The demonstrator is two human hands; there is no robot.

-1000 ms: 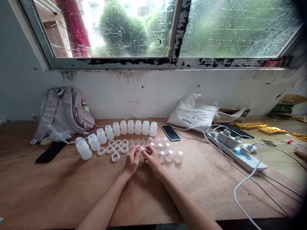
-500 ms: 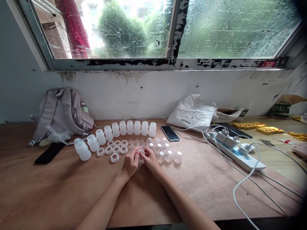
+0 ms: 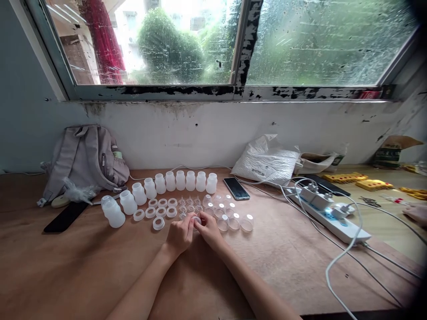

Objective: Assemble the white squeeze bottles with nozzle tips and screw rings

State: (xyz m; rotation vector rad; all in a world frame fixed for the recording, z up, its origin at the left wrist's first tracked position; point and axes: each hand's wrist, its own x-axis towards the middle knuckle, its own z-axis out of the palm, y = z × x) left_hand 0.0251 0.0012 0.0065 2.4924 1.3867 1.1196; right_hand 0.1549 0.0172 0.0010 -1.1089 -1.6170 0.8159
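My left hand [image 3: 179, 237] and my right hand [image 3: 210, 231] meet over the wooden table [image 3: 83, 266], fingertips pinched together on one small translucent plastic piece [image 3: 196, 220]. Just beyond them lie white rings [image 3: 158, 223], small clear nipples [image 3: 190, 202] and clear domed caps [image 3: 233, 221]. A curved row of white plastic bottles [image 3: 182, 181] stands behind these parts, running left to a larger bottle [image 3: 113, 214].
A grey backpack [image 3: 85, 160] leans on the wall at the left, a dark phone [image 3: 63, 218] before it. Another phone [image 3: 236, 188], a white bag [image 3: 267, 161] and a power strip [image 3: 328, 213] with cables lie right. Another person's hand [image 3: 416, 214] shows at the right edge.
Both hands have sunk a little toward the table and closed tighter around the small piece. The view has tilted slightly.
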